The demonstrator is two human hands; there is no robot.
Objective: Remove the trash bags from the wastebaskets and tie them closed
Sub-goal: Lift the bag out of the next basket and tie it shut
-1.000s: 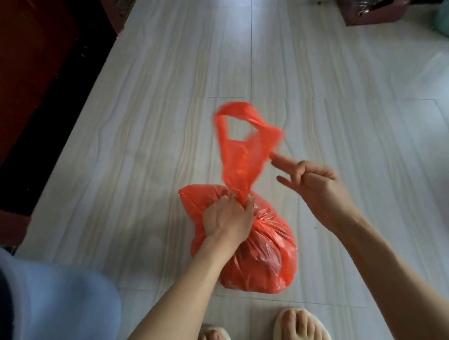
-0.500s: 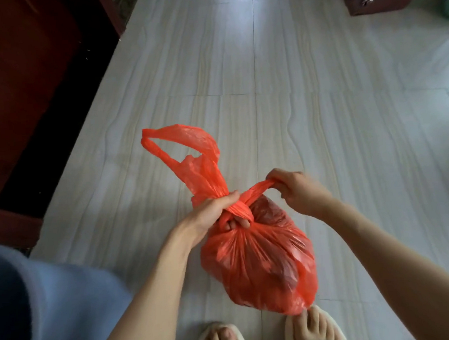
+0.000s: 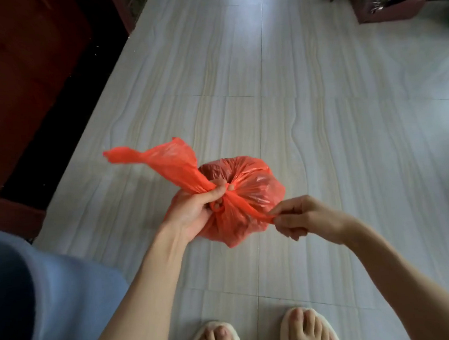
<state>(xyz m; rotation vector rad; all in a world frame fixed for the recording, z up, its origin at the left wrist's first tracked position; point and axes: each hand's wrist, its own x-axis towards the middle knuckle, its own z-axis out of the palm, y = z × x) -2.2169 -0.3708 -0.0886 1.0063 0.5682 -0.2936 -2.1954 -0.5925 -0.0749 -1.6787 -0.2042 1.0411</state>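
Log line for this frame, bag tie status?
stage: tying | red trash bag: held above floor | left hand: grips neck | right hand: pinches handle strip | knot: not tight

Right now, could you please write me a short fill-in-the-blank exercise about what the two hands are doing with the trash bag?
1. The trash bag is coloured ____.
2. The left hand grips the bag at its gathered ____.
3. The right hand pinches a thin strip of the bag and holds it out to the person's ____.
4. On both feet the person wears pale ____, low in the picture.

Missing words: red; neck; right; slippers
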